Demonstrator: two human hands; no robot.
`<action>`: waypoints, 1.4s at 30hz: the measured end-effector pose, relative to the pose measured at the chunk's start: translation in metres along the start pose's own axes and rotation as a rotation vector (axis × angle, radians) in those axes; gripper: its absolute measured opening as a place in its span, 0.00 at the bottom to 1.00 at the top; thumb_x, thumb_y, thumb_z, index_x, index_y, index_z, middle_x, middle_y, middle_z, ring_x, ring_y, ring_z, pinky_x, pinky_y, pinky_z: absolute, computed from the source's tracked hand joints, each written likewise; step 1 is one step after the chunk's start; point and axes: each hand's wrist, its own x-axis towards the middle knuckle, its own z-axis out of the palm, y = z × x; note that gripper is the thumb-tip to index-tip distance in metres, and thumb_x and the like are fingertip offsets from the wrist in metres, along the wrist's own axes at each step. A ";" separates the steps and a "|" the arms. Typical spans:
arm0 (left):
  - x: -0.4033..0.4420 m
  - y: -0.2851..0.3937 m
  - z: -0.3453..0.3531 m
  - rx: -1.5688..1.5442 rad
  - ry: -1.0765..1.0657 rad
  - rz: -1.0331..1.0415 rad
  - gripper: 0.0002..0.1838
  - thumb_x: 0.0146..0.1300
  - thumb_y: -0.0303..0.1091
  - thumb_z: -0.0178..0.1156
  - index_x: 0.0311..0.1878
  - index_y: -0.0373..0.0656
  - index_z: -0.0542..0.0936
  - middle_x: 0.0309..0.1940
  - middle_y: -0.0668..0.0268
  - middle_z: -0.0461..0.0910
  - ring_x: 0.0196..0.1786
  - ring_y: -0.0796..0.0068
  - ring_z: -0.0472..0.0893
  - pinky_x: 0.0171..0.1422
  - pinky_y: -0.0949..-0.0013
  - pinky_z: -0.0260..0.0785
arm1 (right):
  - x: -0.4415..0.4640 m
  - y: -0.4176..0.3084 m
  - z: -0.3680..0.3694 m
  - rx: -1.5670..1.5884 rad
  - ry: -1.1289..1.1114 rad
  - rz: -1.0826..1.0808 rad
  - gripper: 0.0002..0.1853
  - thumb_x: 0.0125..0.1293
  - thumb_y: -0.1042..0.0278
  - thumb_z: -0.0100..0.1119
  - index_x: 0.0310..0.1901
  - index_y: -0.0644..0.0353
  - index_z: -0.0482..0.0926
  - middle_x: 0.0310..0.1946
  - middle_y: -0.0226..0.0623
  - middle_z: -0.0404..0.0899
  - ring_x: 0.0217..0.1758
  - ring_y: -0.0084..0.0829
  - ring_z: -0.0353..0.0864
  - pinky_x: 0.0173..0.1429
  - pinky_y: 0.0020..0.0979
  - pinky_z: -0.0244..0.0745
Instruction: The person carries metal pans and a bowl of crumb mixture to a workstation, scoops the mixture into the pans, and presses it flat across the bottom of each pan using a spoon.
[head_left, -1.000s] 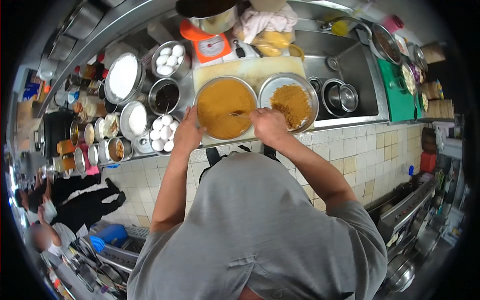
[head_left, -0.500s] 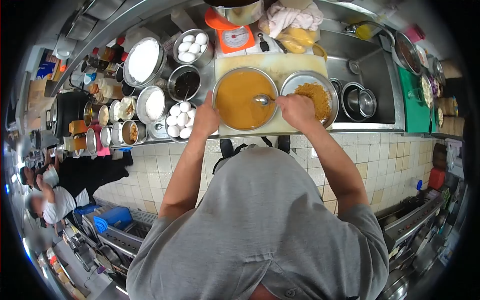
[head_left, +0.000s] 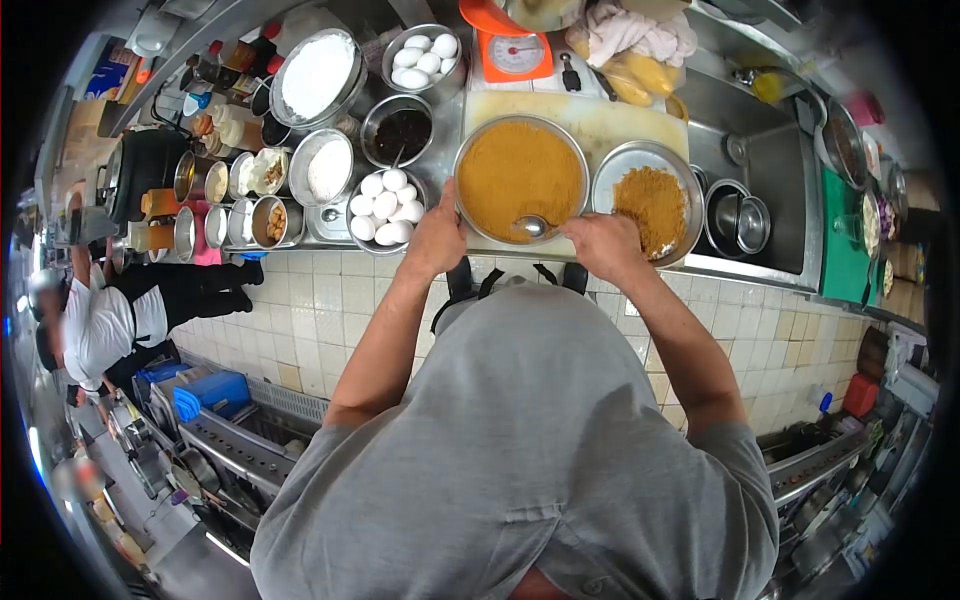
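Observation:
A round metal pan [head_left: 522,175] on the pale cutting board [head_left: 600,118] holds an even layer of orange-brown crumbs. My right hand [head_left: 605,247] grips a metal spoon [head_left: 532,226], whose bowl rests on the crumbs near the pan's front edge. At the pan's left rim is my left hand [head_left: 437,238], its index finger stretched along the outside and the other fingers partly hidden. Just right of the pan stands a second metal dish [head_left: 612,172] with loose crumbs [head_left: 652,205] heaped in it.
Egg bowls [head_left: 387,206], a dark-filled bowl [head_left: 400,132] and white powder bowls [head_left: 318,78] stand left. An orange scale [head_left: 514,56] is behind the board. Right are a sink [head_left: 780,170] with nested bowls and a green board [head_left: 836,240]. Co-workers [head_left: 110,320] stand far left.
The spoon has moved from the pan's middle to its front edge, and the crumb surface looks more even than a second ago. The camera view has shifted. Co-workers at left have changed posture.

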 end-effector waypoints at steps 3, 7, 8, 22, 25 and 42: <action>-0.006 0.001 -0.003 -0.074 -0.012 0.030 0.50 0.68 0.31 0.66 0.85 0.29 0.47 0.48 0.42 0.88 0.54 0.40 0.87 0.63 0.49 0.78 | 0.003 -0.012 0.001 0.044 0.041 -0.007 0.12 0.73 0.63 0.56 0.46 0.46 0.90 0.39 0.42 0.90 0.45 0.46 0.90 0.49 0.49 0.83; -0.005 0.007 0.001 -0.087 0.013 -0.014 0.50 0.69 0.33 0.68 0.85 0.29 0.48 0.47 0.46 0.89 0.53 0.43 0.88 0.62 0.52 0.79 | 0.017 -0.022 0.001 0.006 -0.002 -0.003 0.13 0.72 0.63 0.56 0.49 0.46 0.90 0.40 0.43 0.90 0.45 0.46 0.90 0.50 0.49 0.83; -0.005 0.004 0.005 -0.089 0.021 -0.009 0.51 0.69 0.32 0.68 0.85 0.29 0.47 0.47 0.45 0.89 0.53 0.44 0.88 0.62 0.52 0.79 | 0.021 -0.033 -0.001 0.015 0.027 0.017 0.13 0.71 0.64 0.56 0.49 0.46 0.90 0.41 0.43 0.90 0.46 0.46 0.90 0.50 0.49 0.83; -0.003 0.005 0.001 -0.016 -0.059 -0.033 0.53 0.70 0.38 0.69 0.85 0.27 0.44 0.47 0.36 0.86 0.54 0.38 0.86 0.63 0.44 0.77 | 0.084 -0.023 -0.001 0.042 0.084 0.092 0.13 0.71 0.62 0.57 0.49 0.44 0.91 0.42 0.42 0.91 0.48 0.47 0.90 0.53 0.49 0.83; -0.002 0.007 -0.003 -0.011 -0.039 -0.014 0.53 0.71 0.37 0.69 0.85 0.26 0.45 0.47 0.36 0.86 0.54 0.38 0.86 0.63 0.45 0.77 | 0.098 -0.016 -0.010 0.046 0.082 0.068 0.13 0.72 0.62 0.58 0.50 0.42 0.90 0.42 0.40 0.91 0.47 0.48 0.90 0.53 0.50 0.83; -0.003 0.018 -0.012 0.081 -0.056 0.051 0.52 0.70 0.36 0.68 0.82 0.18 0.45 0.45 0.32 0.85 0.53 0.34 0.86 0.63 0.43 0.77 | 0.135 0.003 -0.033 0.018 0.073 0.151 0.15 0.73 0.60 0.55 0.53 0.40 0.89 0.48 0.41 0.90 0.54 0.47 0.88 0.59 0.48 0.82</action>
